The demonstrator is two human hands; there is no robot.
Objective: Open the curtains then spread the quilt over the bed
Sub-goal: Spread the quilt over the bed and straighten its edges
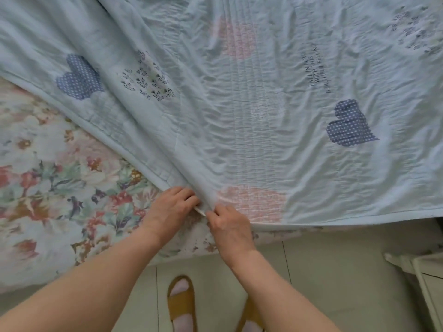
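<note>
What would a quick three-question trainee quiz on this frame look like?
1. True or false: the quilt covers the whole sheet.
2. What do the left hand and right hand grip? A) a pillow B) the quilt's corner C) a curtain
3. Fill in: the bare part of the sheet lies to the person's ____.
Key: 1 false; 2 B; 3 left.

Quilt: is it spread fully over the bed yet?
Partly spread: the quilt covers the right side, the floral sheet lies bare at left, and left hand and right hand pinch the quilt's corner.
</note>
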